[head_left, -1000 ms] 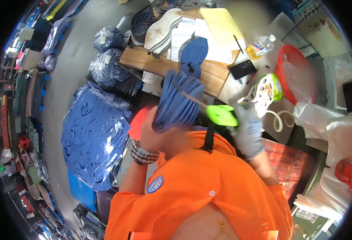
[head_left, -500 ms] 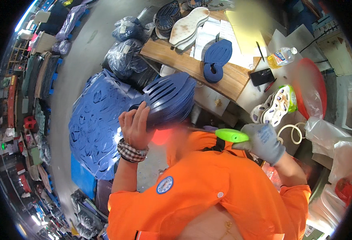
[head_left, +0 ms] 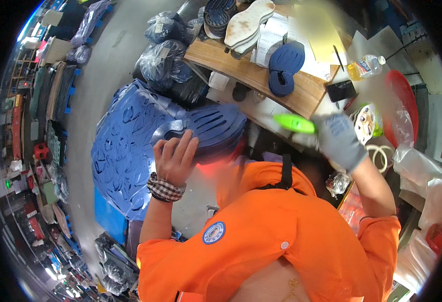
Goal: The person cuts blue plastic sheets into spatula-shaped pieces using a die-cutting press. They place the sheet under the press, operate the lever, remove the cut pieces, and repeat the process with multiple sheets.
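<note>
Tool (head_left: 295,123) in gloved right grip (head_left: 339,142)

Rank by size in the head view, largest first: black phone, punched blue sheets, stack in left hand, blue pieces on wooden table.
Punched blue sheets
Blue stack in the left hand
Blue pieces on the wooden table
Black phone

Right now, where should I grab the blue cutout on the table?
Probably pinch the waist of the blue cutout, from the near side of the table: the waist narrows between two wider ends, and the round end faces that side over bare wood. Your left hand holds a stack; your right hand holds the green handle.
</note>
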Demonstrator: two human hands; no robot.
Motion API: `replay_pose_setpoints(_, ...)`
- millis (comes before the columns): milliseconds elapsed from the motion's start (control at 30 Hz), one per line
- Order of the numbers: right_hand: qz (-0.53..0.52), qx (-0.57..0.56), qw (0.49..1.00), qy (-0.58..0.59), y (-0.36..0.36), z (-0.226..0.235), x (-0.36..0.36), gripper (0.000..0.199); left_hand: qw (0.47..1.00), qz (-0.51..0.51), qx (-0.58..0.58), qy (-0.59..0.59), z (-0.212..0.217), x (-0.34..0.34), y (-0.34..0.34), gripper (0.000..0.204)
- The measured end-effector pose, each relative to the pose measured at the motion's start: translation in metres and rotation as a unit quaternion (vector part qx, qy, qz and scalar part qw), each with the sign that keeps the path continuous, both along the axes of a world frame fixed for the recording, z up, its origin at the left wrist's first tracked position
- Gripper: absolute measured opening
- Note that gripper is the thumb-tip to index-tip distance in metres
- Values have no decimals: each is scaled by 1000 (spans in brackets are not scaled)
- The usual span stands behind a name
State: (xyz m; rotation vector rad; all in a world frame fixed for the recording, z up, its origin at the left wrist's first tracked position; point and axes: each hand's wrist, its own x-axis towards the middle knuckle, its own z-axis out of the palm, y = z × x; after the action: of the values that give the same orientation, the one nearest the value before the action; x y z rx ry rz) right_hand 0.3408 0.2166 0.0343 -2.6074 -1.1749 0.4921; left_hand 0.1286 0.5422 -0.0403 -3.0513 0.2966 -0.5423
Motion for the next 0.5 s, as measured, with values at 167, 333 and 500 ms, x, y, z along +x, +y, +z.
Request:
replay_pose_setpoints(167, 58, -49, 997, 31, 2, -8, 0, 68, 993, 40, -108, -34, -12, -12, 7, 72)
replay_pose_setpoints(333, -9, 57, 968, 246, -15, -17, -6, 70, 844, 216, -490, 22, -32, -40, 11, 82)
replay_pose_setpoints(500, -177, 96, 908, 366, -19, -27, -12, 64, 516, 126, -847, 26, -70, -56, 19, 90)
